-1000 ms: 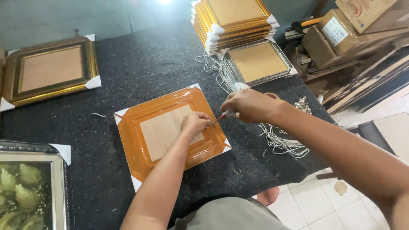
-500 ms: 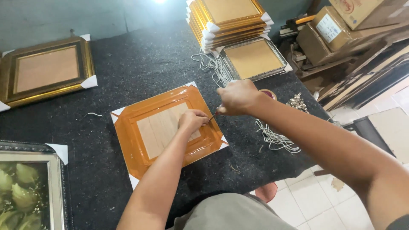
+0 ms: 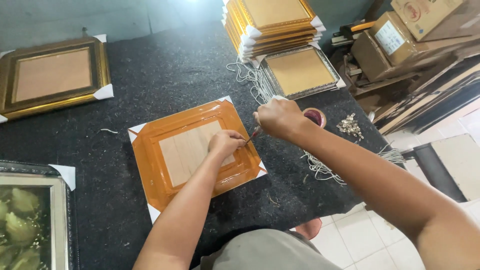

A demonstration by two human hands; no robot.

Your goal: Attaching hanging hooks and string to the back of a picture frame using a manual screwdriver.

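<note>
An orange picture frame point(image 3: 165, 135) lies face down on the dark felt table point(image 3: 165, 75), with a pale wooden backing board point(image 3: 187, 150) and white corner guards. My left hand point(image 3: 226, 142) rests closed on the right part of the backing board. My right hand point(image 3: 277, 117) hovers just right of it and grips a thin red-handled tool point(image 3: 252, 135) whose tip points at the frame's right inner edge, close to my left fingers.
A stack of gold frames point(image 3: 272, 22) and a silver frame point(image 3: 300, 70) lie at the back right. White cords point(image 3: 325, 167), a tape roll point(image 3: 315, 116) and small metal hooks point(image 3: 350, 126) sit right of the frame. A gold frame point(image 3: 52, 75) lies at the left, cardboard boxes point(image 3: 400, 40) beyond the table.
My view has shifted slightly. Both hands stay at the frame's right inner edge, the right hand working the tool with small movements.
</note>
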